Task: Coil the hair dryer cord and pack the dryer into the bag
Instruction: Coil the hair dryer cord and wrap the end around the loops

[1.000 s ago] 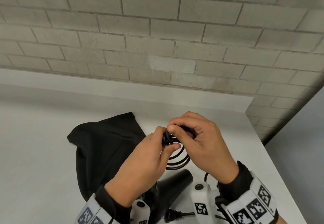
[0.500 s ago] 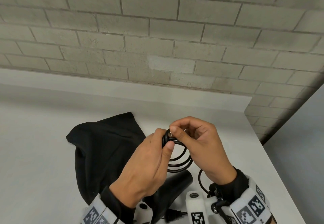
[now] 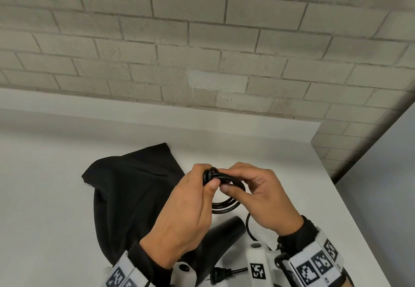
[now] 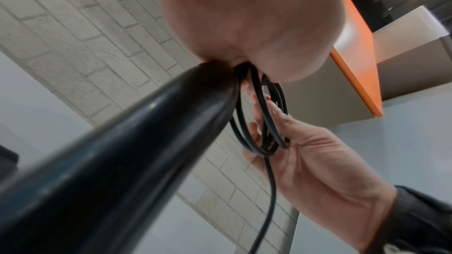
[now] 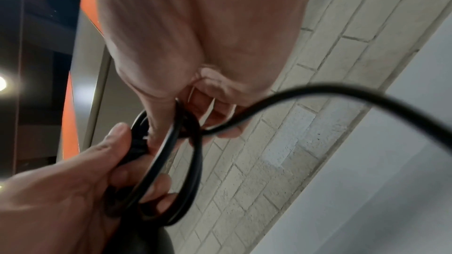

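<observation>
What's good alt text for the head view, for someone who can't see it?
Two hands hold a coiled black cord above a white table: the left hand pinches the top of the loops, the right hand pinches beside it. Below lie the black hair dryer and the plug, with a black bag to the left.

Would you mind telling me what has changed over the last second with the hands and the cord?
The right hand has shifted its fingers along the coiled cord, its thumb now on top of the loops beside the left hand's thumb. Both hands still hold the coil above the table. The bag, the dryer and the plug look unmoved.
</observation>
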`<state>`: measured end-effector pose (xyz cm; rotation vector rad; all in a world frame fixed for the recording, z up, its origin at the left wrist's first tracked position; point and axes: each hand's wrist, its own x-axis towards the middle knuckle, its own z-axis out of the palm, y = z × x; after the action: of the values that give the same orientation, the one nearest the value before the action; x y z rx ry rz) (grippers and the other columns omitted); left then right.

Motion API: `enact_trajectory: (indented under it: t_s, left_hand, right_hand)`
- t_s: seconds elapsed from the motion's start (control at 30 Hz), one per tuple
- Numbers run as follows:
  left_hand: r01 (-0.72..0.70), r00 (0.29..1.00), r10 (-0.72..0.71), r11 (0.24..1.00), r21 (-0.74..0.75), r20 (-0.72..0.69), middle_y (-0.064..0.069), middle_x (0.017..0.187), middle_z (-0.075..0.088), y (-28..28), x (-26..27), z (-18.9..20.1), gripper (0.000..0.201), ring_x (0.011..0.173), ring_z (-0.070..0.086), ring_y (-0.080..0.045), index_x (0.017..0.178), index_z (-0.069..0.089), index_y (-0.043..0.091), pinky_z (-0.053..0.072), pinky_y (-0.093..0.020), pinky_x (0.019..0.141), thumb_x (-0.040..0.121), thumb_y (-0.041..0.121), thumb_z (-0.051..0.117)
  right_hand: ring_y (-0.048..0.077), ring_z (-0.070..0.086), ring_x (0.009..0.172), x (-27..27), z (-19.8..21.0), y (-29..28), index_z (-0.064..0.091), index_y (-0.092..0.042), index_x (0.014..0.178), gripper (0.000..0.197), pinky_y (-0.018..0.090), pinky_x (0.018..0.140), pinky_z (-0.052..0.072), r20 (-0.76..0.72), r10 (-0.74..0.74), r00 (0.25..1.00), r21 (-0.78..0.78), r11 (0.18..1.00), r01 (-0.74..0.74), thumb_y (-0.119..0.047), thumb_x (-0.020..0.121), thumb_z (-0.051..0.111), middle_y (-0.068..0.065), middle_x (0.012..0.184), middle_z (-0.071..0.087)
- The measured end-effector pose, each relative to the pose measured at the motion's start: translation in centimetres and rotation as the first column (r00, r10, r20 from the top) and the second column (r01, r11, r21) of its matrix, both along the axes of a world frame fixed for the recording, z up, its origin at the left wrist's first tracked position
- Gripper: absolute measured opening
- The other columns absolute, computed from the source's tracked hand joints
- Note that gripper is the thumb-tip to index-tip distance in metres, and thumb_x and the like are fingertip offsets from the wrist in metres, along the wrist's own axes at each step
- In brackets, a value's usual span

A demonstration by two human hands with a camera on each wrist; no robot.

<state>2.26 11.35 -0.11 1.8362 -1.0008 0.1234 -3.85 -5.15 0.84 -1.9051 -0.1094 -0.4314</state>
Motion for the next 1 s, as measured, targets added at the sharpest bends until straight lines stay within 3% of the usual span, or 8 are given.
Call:
enact_trajectory:
  t_s: [0.2,0.33,0.47,0.6,0.7,0.77,0.87,1.0]
  left_hand:
    - [-0.018,0.999,0.016,0.999,-0.044,-0.033,0.025,0.083,0.06,-0.2,-0.1,0.0,0.026,0.068,0.058,-0.002,0.12,0.041,0.043,0.041,-0.011,0.06,0.098,0.051,0.03]
    - [0.013,0.999,-0.014,0.999,-0.053,-0.031,0.03,0.073,0.061,-0.5,-0.5,-0.2,0.026,0.061,0.058,0.004,0.12,0.047,0.033,0.039,-0.007,0.058,0.1,0.046,0.035]
    - [-0.001,1.0,-0.001,0.998,-0.056,-0.029,0.018,0.078,0.06,-0.6,-0.5,-0.3,0.024,0.063,0.057,-0.007,0.115,0.045,0.037,0.04,-0.012,0.057,0.098,0.05,0.032]
    - [-0.056,0.998,0.054,0.997,-0.053,-0.032,0.016,0.083,0.058,-0.8,-0.3,-0.4,0.023,0.063,0.056,-0.007,0.11,0.042,0.04,0.04,-0.017,0.055,0.096,0.053,0.029]
    - [-0.094,0.995,0.092,0.993,-0.067,-0.03,0.012,0.076,0.055,-1.0,-0.2,-0.7,0.025,0.062,0.053,-0.007,0.11,0.042,0.039,0.038,-0.018,0.056,0.095,0.055,0.029]
    - [-0.102,0.994,0.099,0.992,-0.072,-0.043,0.011,0.071,0.054,-1.1,-0.3,-0.7,0.026,0.059,0.052,-0.007,0.11,0.041,0.038,0.038,-0.018,0.054,0.095,0.056,0.029]
    - [-0.095,0.994,0.092,0.993,-0.076,-0.051,0.012,0.074,0.057,-1.1,-0.4,-0.7,0.022,0.061,0.056,-0.006,0.11,0.042,0.04,0.041,-0.015,0.055,0.096,0.053,0.031]
    - [-0.101,0.993,0.094,0.991,-0.087,-0.077,0.011,0.072,0.058,-1.2,-0.5,-0.8,0.017,0.063,0.06,-0.006,0.111,0.043,0.035,0.043,-0.013,0.056,0.098,0.045,0.037]
  right_hand:
    - [0.013,0.069,0.088,0.0,0.8,-0.2,0.062,-0.028,0.126,0.053,0.033,0.099,0.047,-0.115,0.081,0.99,0.079,0.994,-0.073,-0.009,0.078,0.077,-0.002,0.082,0.073]
    - [0.017,0.068,0.084,0.0,0.7,0.5,0.055,-0.025,0.132,0.061,0.031,0.089,0.054,-0.157,0.131,0.979,0.193,0.976,-0.1,-0.001,0.08,0.074,0.013,0.086,0.071]
    - [0.021,0.069,0.088,-0.3,0.8,0.6,0.057,-0.025,0.129,0.057,0.037,0.088,0.056,-0.142,0.119,0.983,0.216,0.973,-0.086,-0.004,0.079,0.075,0.016,0.092,0.072]
    - [0.014,0.065,0.094,-1.0,-0.2,1.7,0.057,-0.031,0.118,0.056,0.031,0.091,0.051,-0.017,-0.193,0.981,0.072,0.979,0.193,-0.017,0.071,0.084,-0.005,0.099,0.07]
    - [0.009,0.055,0.082,-1.7,-1.2,3.3,0.062,-0.019,0.095,0.032,0.016,0.072,0.044,0.341,-0.483,0.806,-0.052,0.847,0.529,-0.028,0.071,0.082,-0.007,0.09,0.059]
    - [0.003,0.047,0.067,-2.1,-1.8,4.4,0.066,-0.012,0.081,0.017,0.01,0.064,0.037,0.453,-0.499,0.739,-0.128,0.784,0.607,-0.027,0.079,0.073,-0.005,0.072,0.053]
    - [0.002,0.044,0.06,-2.1,-2.6,5.6,0.068,-0.015,0.102,0.024,0.008,0.056,0.037,0.296,-0.486,0.822,-0.218,0.804,0.554,-0.032,0.088,0.059,-0.01,0.068,0.048]
    - [-0.002,0.052,0.083,-2.1,-2.5,6.3,0.06,-0.028,0.118,0.035,0.012,0.065,0.043,0.02,-0.431,0.902,-0.296,0.859,0.418,-0.044,0.091,0.043,-0.02,0.091,0.046]
